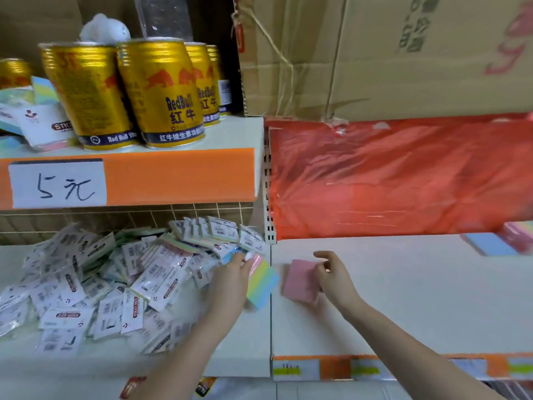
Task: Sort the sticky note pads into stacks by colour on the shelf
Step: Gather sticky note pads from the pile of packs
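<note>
My left hand [230, 281] grips a rainbow-striped sticky note pad [264, 281] at the right edge of a heap of wrapped pads [115, 281] on the lower left shelf. To the right of the shelf divider, my right hand [334, 277] pinches the right edge of a plain pink pad [300, 280] that lies on the white shelf [418, 298]. At the far right stand a blue pad [490, 244] and a pink stack [519, 235] against the back.
Gold drink cans [161, 93] and a few pads stand on the upper left shelf above an orange price strip [178, 176]. A red plastic sheet [403, 177] hangs behind the right shelf, under cardboard boxes [389, 53]. A perforated upright [269, 226] divides the two bays.
</note>
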Tool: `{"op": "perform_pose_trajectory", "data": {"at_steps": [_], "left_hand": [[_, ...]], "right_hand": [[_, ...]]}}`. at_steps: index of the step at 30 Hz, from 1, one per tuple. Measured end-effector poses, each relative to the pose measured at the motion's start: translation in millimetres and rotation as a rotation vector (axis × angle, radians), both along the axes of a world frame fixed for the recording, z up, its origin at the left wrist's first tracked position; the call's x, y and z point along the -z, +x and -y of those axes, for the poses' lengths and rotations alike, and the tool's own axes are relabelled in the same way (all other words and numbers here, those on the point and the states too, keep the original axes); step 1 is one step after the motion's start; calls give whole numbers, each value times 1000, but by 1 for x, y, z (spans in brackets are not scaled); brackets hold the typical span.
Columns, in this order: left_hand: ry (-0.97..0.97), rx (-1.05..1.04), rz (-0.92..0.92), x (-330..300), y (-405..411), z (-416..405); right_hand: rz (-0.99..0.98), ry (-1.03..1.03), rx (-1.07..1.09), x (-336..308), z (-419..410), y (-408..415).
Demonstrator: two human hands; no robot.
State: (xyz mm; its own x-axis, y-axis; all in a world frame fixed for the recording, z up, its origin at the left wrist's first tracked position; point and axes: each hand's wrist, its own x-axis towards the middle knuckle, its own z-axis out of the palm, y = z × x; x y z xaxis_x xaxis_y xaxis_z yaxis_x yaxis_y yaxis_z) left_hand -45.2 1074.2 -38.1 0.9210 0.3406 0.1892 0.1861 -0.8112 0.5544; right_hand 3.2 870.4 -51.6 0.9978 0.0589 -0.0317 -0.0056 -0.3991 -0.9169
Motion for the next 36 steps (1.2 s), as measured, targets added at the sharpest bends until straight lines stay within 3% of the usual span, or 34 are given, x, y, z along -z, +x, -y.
{"op": "perform_pose_trajectory", "data": {"at_steps": [3, 6, 11, 18, 22, 28, 31, 36], "left_hand": [[-308, 75, 8, 2, 13, 48], [-551, 108, -123, 12, 27, 88], [-851, 147, -289, 18, 40, 154], [-916, 252, -382, 22, 49, 227], [-777, 247, -398, 30, 52, 245], [-222, 264, -467, 25, 52, 247], [-28, 309, -396, 21, 52, 245], [202, 603, -347, 20, 56, 247]], "right_hand": [[-51, 102, 78, -1, 42, -3], [-74, 207, 158, -1, 87, -6], [-73, 133, 312, 6, 167, -10], [-34, -179, 345, 18, 249, -20], [-71, -427, 216, 27, 277, -22], [-11, -746, -11, 28, 295, -21], [32, -946, -115, 20, 297, -13], [33, -904, -366, 10, 291, 5]]}}
